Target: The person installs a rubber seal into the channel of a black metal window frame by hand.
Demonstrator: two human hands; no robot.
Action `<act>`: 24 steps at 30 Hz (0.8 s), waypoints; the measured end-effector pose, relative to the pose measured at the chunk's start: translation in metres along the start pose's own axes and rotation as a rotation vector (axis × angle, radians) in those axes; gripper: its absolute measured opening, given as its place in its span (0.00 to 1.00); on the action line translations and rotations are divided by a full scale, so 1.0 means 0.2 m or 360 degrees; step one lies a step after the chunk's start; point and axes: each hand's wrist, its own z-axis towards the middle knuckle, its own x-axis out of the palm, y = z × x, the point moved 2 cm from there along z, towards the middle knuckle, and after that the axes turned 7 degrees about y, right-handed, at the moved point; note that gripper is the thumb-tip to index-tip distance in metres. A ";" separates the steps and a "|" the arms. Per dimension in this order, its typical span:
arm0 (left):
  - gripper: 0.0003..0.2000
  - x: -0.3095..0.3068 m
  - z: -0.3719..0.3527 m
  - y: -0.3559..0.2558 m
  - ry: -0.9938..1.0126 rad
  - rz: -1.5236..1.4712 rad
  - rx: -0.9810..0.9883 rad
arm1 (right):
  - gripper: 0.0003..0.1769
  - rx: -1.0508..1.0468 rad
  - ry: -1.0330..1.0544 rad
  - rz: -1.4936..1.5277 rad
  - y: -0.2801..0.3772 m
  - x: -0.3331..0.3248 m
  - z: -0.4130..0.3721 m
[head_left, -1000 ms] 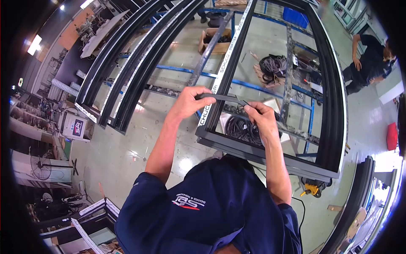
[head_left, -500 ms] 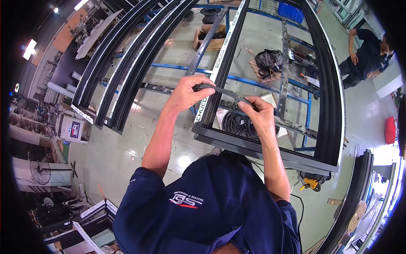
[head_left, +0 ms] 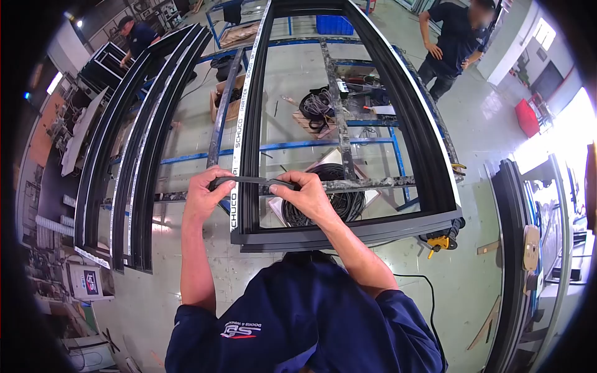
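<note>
My left hand (head_left: pixel 207 194) pinches one end of a short black rubber strip (head_left: pixel 252 179) between thumb and fingers. My right hand (head_left: pixel 307 199) is closed on its other end. Stretched between them, the strip lies roughly level above the left side of a dark window or door frame (head_left: pixel 348 232). White protective tape (head_left: pixel 241 124) printed with SCHUCO lettering runs along that side of the frame. Below my right hand, seen through the frame's opening, is a large coil of black cord or gasket (head_left: pixel 342 208).
Blue trestles (head_left: pixel 292 146) carry the frame. More dark frames (head_left: pixel 140 137) stand at left. A person (head_left: pixel 457 37) stands at the back right, another person (head_left: pixel 140 40) bends at the back left. A yellow-handled tool (head_left: pixel 438 242) is at the near right corner; dark profiles (head_left: pixel 513 248) stand beyond.
My view has turned right and tilted up, so the scene sits further left and the person at back left now shows. Both hands still hold the strip, now straighter and more level.
</note>
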 end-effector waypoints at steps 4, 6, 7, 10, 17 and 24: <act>0.06 -0.02 0.01 0.02 0.0048 0.0044 -0.0022 | 0.17 0.0010 0.0065 0.0089 -0.02 -0.01 0.00; 0.07 -0.05 0.02 0.05 0.0086 0.0132 -0.0009 | 0.16 -0.0064 0.0084 0.0161 -0.03 -0.02 0.00; 0.08 -0.08 0.04 0.03 0.0170 0.0213 -0.0007 | 0.15 -0.0129 0.0098 0.0175 -0.03 -0.03 -0.01; 0.10 -0.14 0.15 0.03 0.0524 0.0423 -0.0022 | 0.12 -0.0057 0.0239 -0.0085 -0.03 -0.06 -0.01; 0.11 -0.08 0.34 -0.06 0.1085 0.0487 -0.0205 | 0.09 0.0071 0.0439 -0.0354 -0.02 -0.01 -0.03; 0.11 -0.04 0.39 -0.02 0.1132 0.0577 -0.0110 | 0.08 0.0064 0.0431 -0.0326 -0.02 0.05 -0.04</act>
